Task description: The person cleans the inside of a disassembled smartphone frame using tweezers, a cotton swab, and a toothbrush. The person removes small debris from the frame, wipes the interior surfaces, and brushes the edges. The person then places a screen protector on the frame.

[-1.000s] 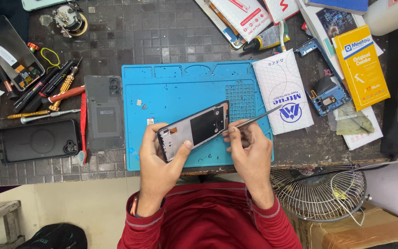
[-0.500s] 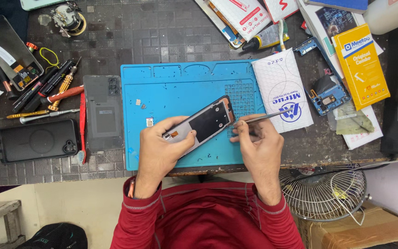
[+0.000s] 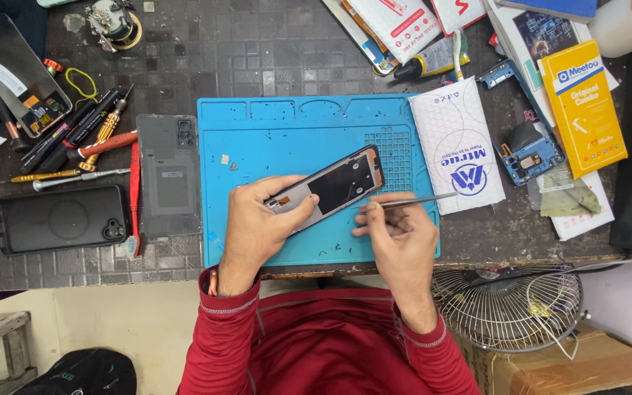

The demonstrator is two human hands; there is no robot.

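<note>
Two hands are occupied above the blue mat (image 3: 272, 139): an opened phone frame (image 3: 341, 183) is gripped by the left hand (image 3: 261, 223), while thin metal tweezers (image 3: 411, 202) are pinched in the right hand (image 3: 396, 234).

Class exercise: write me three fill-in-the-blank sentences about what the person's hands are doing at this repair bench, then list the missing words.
1. The left hand holds an opened phone frame above a repair mat coloured ____.
2. The right hand pinches thin metal ____.
3. The dark back cover lies to the ____ of the mat.

Missing words: blue; tweezers; left
</note>
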